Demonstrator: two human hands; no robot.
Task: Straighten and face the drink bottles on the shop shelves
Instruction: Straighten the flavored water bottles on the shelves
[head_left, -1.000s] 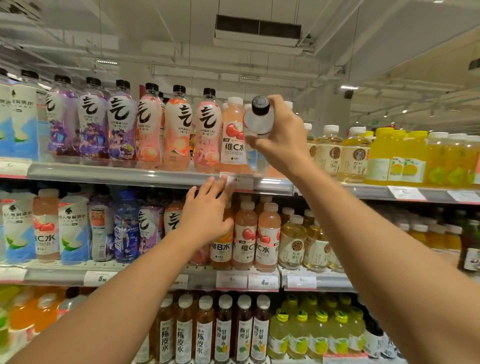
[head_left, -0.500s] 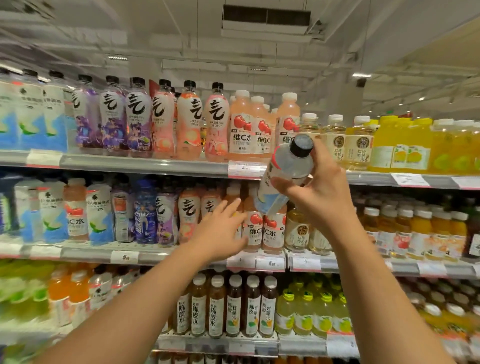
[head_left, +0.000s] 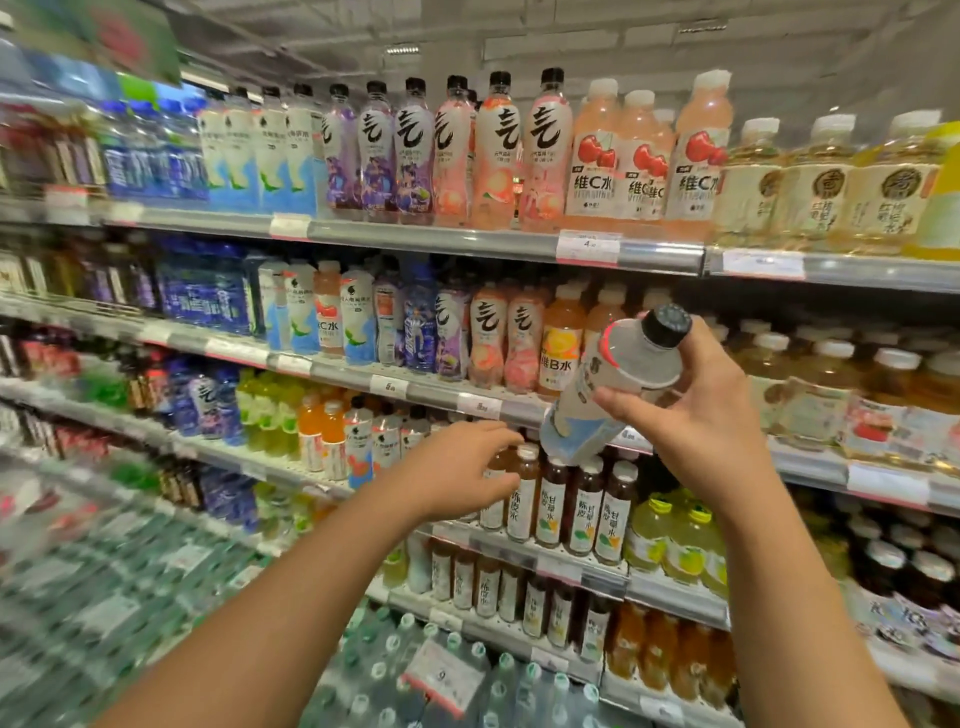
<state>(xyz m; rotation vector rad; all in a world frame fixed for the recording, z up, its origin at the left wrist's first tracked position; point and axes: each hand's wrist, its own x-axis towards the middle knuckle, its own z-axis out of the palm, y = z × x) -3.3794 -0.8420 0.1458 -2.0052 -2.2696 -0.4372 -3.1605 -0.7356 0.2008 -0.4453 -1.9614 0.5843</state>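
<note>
The right hand (head_left: 701, 441) has its grip closed round a clear bottle with a black cap (head_left: 608, 384), fingers wrapped over the upper body and the thumb across the near side, so the bottle is held in the air in front of the shelves and rests on none of them. The bottle is tilted: its long axis runs from the cap, up and to the right beside the knuckles, down and to the left to its pale blue base, which hangs just in front of the edge rail of the second shelf (head_left: 452, 400). Left of that grip and a little lower, the left hand (head_left: 467, 470) holds nothing; its fingers are loosely spread and slightly bent, reaching toward the white caps of the dark tea bottles (head_left: 550, 499) that stand upright on the third shelf directly under the held bottle's base; whether the fingertips touch them cannot be told. Above the grip, on the second shelf, pink and orange bottles (head_left: 519, 338) stand upright facing out. Higher again, the top shelf (head_left: 467, 240) carries a row of black-capped bottles (head_left: 506, 150) and pink white-capped bottles with cherry labels (head_left: 595, 156), with a white price tag (head_left: 588, 248) on its rail. Far to the left the shelves are blurred.
</note>
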